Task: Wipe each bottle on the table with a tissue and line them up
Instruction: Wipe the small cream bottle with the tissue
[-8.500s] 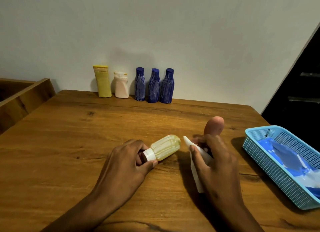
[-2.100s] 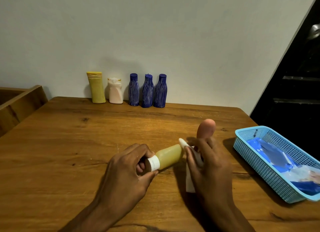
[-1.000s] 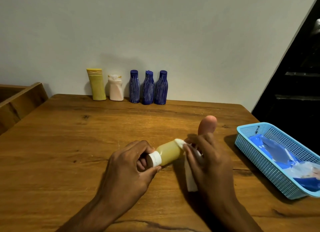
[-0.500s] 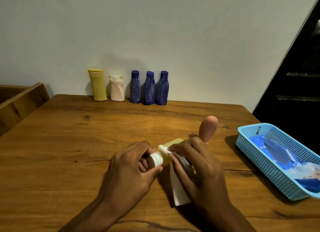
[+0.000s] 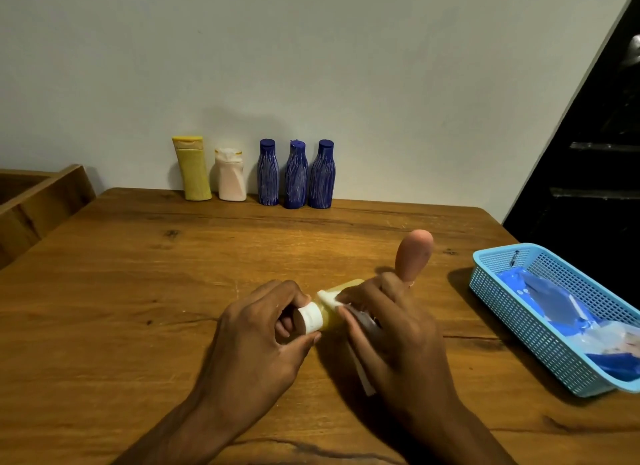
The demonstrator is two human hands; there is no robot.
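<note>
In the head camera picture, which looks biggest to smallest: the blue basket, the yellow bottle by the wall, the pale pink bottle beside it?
1. blue basket, though it is nearer the camera
2. yellow bottle
3. pale pink bottle, clearly shorter than its neighbour

A pale yellow bottle (image 5: 329, 317) is held on its side above the wooden table (image 5: 138, 274), its white cap (image 5: 310, 319) gripped by the left hand (image 5: 258, 340). A white tissue (image 5: 327, 296) is pressed over the bottle's body by the curled fingers of the right hand (image 5: 391, 329) — a strip of it hangs below the palm. Just behind the right hand a peach bottle (image 5: 414, 255) stands upright. Five bottles are lined up against the wall: a yellow one (image 5: 192, 168), a cream one (image 5: 230, 175) and three blue ones (image 5: 296, 175) — close together. A light blue basket (image 5: 519, 329) with blue packets (image 5: 554, 301) is set at the right edge.
</note>
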